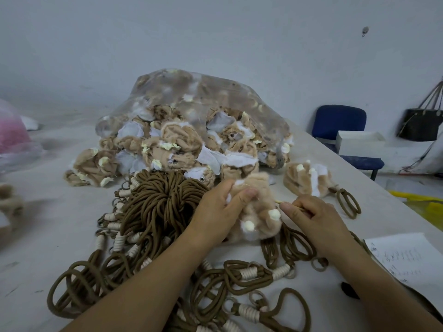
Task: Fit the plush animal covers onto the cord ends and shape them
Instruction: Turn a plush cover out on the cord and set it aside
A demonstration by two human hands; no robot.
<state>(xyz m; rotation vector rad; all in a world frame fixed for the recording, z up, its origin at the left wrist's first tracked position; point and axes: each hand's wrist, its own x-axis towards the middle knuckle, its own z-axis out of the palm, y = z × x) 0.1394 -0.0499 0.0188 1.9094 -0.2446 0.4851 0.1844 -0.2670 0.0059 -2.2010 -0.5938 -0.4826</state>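
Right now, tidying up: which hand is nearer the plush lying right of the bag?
Right. The right hand is in front of the plush; the left hand, farther left, grips another cover.

Tan plush cover point(259, 226) with cream nubs, centre near, brown cord loops point(294, 245) just beneath, cord pile point(155, 207) left, bagged covers point(191, 140) far

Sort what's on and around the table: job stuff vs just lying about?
Job: cover gripped by left hand; stick pinched in right hand; cords in a heap; bag of covers; second cover with a cord loop, at right.
Lying about: paper; chair; handbag; white box; pink bag.
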